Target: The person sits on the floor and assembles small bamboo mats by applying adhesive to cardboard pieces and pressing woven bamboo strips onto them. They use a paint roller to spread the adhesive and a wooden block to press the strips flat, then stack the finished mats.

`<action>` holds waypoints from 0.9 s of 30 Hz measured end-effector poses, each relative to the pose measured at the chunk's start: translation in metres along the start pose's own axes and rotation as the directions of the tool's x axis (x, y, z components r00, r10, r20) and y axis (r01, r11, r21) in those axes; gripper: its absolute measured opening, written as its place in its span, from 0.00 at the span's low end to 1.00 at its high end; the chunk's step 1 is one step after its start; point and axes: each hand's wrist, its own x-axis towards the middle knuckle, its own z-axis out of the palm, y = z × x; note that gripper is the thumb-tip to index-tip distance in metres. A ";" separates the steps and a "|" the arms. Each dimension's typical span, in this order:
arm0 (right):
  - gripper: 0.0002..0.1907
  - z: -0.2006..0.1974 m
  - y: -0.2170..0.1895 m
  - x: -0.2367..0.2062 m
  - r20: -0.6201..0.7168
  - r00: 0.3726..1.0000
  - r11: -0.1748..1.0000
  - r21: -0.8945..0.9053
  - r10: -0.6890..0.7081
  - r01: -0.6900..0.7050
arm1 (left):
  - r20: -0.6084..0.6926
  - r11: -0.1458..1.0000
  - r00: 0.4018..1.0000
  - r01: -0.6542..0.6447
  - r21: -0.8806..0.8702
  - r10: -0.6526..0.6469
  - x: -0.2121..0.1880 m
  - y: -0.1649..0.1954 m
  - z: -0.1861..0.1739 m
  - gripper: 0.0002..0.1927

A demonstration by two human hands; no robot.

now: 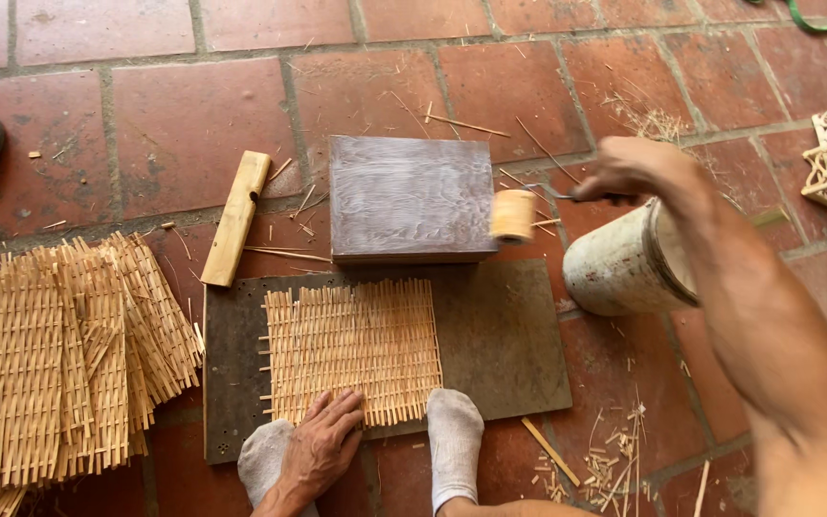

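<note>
Right hand: your right hand (pixel 636 170) was closed around the thin handle of a small roller (pixel 513 215), held at the right edge of the block (pixel 412 198).
Left hand: your left hand (pixel 325 445) lay flat and open, pressing the near edge of the mat (pixel 353 350), gripping nothing.
Mat: it lay on the board (pixel 500 335), just in front of your socked feet, directly below the block.
Key relation: the roller sat up and right of the mat, its axis running toward and away from you; your right hand was nearer it.
Nearby: a can (pixel 624 266) lay beside the board under your right forearm; a stack (pixel 59 359) of mats rested to the left.
</note>
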 end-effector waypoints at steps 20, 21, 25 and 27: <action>0.15 0.187 0.040 -0.127 -0.475 0.879 0.699 0.618 -0.034 0.361 | -0.097 0.996 0.992 -0.080 0.028 0.082 -0.002 0.003 0.000 0.12; 0.15 0.169 0.017 -0.113 -0.418 0.904 0.819 0.487 -0.089 0.305 | -0.096 0.996 0.992 -0.080 0.033 0.083 -0.003 0.003 -0.001 0.12; 0.20 0.115 -0.090 -0.058 -0.263 0.899 0.852 0.308 -0.351 0.423 | -0.104 0.997 0.992 -0.071 0.020 0.072 -0.004 0.004 -0.004 0.12; 0.21 0.103 -0.136 -0.039 -0.212 0.883 0.851 0.249 -0.418 0.463 | -0.104 0.997 0.992 -0.071 0.001 0.071 -0.004 0.005 -0.004 0.12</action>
